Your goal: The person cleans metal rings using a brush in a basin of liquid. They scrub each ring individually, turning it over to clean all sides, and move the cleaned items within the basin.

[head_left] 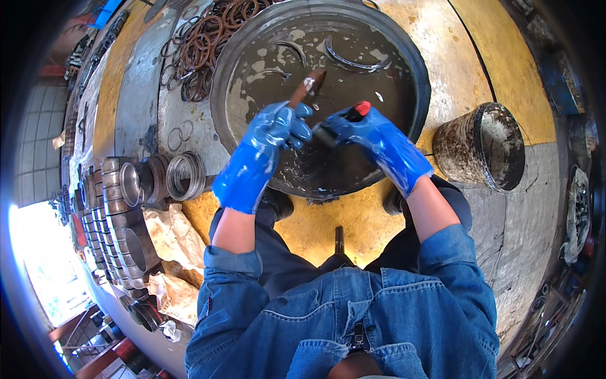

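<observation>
Both my hands wear blue rubber gloves and hover over a large round metal basin (pixel 413 60) filled with dark, foamy liquid. My left hand (pixel 278 129) grips a thin brown curved ring piece (pixel 308 85) that sticks up and away from the fingers. My right hand (pixel 366 129) is closed around a dark tool with a red handle end (pixel 361 108), its tip pointing toward the left hand. Curved ring pieces (pixel 353 62) lie in the liquid at the far side of the basin.
A dirty metal bucket (pixel 483 145) stands right of the basin. Rusty rings (pixel 205 47) are piled at the upper left. Shiny metal cylinder sleeves (pixel 126 189) and a ring stack (pixel 185 177) lie on the left, with crumpled brown paper (pixel 167 237) nearby. The floor is yellow and grey.
</observation>
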Available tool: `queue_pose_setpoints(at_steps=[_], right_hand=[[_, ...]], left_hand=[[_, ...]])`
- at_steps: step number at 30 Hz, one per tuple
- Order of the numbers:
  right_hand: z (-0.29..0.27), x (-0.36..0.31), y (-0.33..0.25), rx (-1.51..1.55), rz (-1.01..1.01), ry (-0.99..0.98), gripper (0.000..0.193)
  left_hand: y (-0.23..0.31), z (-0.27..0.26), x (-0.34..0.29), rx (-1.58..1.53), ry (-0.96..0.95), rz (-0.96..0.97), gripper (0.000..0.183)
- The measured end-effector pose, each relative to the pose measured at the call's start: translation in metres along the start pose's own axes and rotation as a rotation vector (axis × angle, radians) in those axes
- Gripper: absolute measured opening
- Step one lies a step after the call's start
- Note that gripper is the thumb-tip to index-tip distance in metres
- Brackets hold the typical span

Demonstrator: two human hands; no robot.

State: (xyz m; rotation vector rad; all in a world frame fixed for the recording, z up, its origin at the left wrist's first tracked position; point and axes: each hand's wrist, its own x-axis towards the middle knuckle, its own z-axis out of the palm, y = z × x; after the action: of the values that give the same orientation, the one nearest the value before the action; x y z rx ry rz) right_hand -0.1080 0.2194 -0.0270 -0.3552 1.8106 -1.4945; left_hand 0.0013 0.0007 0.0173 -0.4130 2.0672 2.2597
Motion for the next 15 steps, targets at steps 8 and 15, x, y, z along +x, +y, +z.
queue_pose_setpoints(at_steps=[8,15], right_hand=[[-0.044,-0.01,-0.017,-0.143,-0.106,0.42,0.025],[-0.02,-0.04,-0.041,-0.176,-0.43,0.078,0.023]], left_hand=[[-0.003,0.009,0.007,1.421,-0.095,0.368,0.008],[0.005,0.019,0.008,1.639,-0.231,-0.009,0.024]])
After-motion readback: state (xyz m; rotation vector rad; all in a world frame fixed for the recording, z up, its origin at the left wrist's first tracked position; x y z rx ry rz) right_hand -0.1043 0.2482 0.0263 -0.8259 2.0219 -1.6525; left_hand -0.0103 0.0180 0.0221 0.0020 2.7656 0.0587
